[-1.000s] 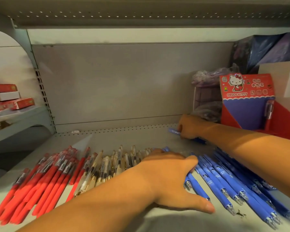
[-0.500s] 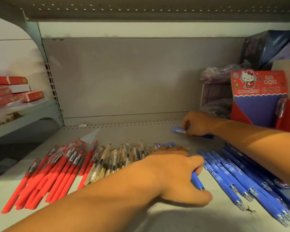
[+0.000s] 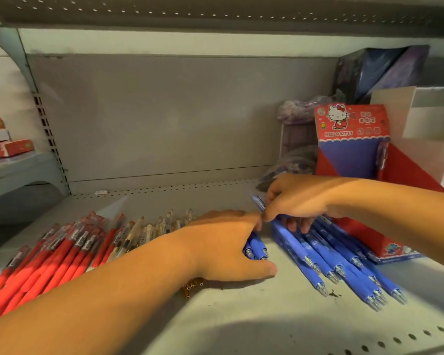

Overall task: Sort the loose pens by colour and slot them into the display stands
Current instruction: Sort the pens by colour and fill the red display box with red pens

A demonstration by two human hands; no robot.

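Now, the red pens lie at 8 o'clock of the left hand, whose fingers curl round a small blue bundle. The right hand pinches a single blue pen, its long axis from 11 to 5 o'clock, as in the blue row. The display stand is at 1 o'clock, nearer to this hand.

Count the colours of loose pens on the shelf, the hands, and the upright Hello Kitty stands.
Pen colours: 3 (red pens, clear pens, blue pens)
Hands: 2 (left hand, right hand)
Upright Hello Kitty stand: 1
Total: 6
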